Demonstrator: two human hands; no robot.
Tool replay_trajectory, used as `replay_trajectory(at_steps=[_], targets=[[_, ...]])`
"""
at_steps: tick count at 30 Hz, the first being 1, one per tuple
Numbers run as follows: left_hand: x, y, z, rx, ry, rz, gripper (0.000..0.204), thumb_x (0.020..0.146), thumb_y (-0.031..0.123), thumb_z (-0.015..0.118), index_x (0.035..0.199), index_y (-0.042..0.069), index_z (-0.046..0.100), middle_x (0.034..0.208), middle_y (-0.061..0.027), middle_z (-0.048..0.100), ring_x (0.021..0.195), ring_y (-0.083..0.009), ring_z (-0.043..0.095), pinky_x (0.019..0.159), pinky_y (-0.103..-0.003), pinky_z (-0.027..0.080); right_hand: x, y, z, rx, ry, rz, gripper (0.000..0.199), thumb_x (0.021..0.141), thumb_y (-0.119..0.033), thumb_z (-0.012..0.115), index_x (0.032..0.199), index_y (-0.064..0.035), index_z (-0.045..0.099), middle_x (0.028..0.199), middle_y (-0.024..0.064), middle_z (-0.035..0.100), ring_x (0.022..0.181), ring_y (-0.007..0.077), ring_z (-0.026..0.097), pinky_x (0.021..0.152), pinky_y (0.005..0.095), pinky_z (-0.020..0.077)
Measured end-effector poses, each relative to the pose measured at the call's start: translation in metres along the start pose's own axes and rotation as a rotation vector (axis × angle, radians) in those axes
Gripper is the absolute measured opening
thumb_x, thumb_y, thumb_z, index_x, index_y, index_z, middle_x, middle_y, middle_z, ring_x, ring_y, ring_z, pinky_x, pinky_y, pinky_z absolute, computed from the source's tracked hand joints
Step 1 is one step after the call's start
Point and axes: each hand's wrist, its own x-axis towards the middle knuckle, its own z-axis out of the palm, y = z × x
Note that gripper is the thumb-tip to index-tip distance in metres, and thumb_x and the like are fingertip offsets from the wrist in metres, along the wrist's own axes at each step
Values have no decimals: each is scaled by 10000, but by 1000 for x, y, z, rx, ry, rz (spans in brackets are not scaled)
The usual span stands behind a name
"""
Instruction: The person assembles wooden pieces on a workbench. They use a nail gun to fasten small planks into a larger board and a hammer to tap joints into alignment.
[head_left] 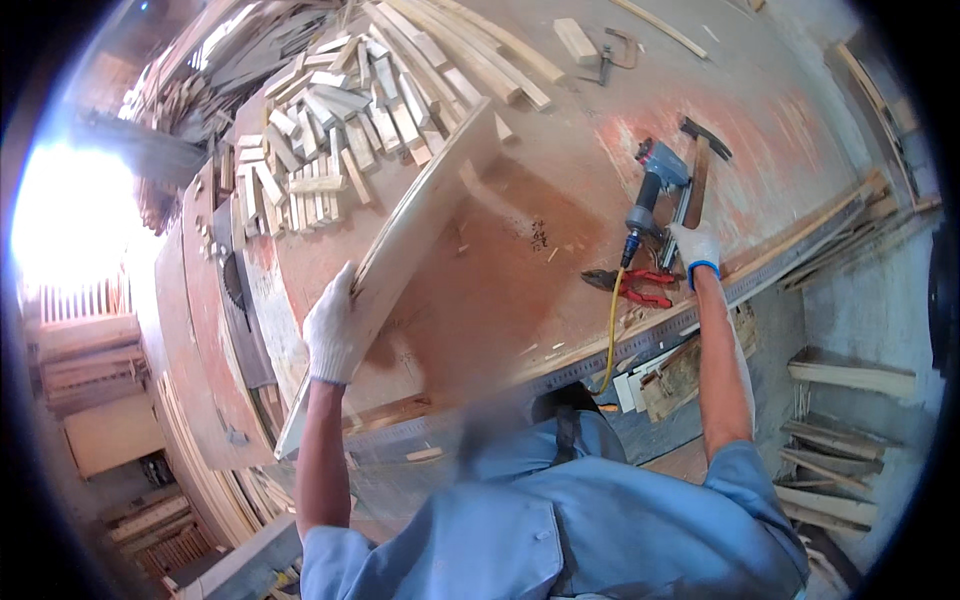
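Board: a pale thin panel, held tilted on edge above the table, its far end near the heap of offcuts.

Left hand: gloved, fingers clamped on the near edge of the board.

Right hand: gloved, resting on the table to the right of the board, just beside the nail gun; whether the fingers are closed on anything cannot be told.

Nail gun: lying on the table, well right of the board, a yellow hose running from it over the table's near edge.

Pliers: red-handled, below the nail gun, right of the board.

Hammer: beside the nail gun, further right of the board.

Progress, as judged: the board is lifted but not laid flat; no fastening is seen on it, and the nail gun is not yet taken up.
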Motion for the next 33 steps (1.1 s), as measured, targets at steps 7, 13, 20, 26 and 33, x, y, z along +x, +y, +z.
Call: replay_trajectory(at_steps=[7,13,20,26,33], targets=[[31,23,19,85,-37,142,513,920,201,693,1424,171,601,1032,-179,763,924,-375,753,772,-487,583,-2,-11,-43,591,-198,53,275,942,-284,767,831,-34,737,655,52,648,552,166,609,532,348,467],[-18,-7,-4,13,-165,187,579,905,180,695,1472,201,575,997,-167,762,896,-391,744,758,-497,580,-188,-53,-125,1013,-434,30,264,957,-179,686,1143,1,635,801,65,652,677,170,643,651,344,532],[-45,7,4,-17,-92,403,609,886,69,662,1478,183,576,1248,-124,701,961,-371,722,780,-474,587,-255,-126,-100,519,-548,-1,99,995,-120,632,988,-24,652,668,18,570,509,101,535,469,276,440],[-54,14,-4,-17,-209,401,564,908,55,650,1449,210,619,1304,-108,704,1030,-349,723,849,-456,592,-261,-141,-78,623,-575,49,93,992,-109,659,962,-21,646,639,9,554,496,98,528,461,281,446],[-57,11,3,-27,-152,432,626,867,5,631,1449,233,598,1235,-93,697,985,-335,709,797,-464,580,-242,-146,-80,542,-578,104,118,1009,-147,671,970,-38,645,622,7,546,462,99,509,423,282,420]])
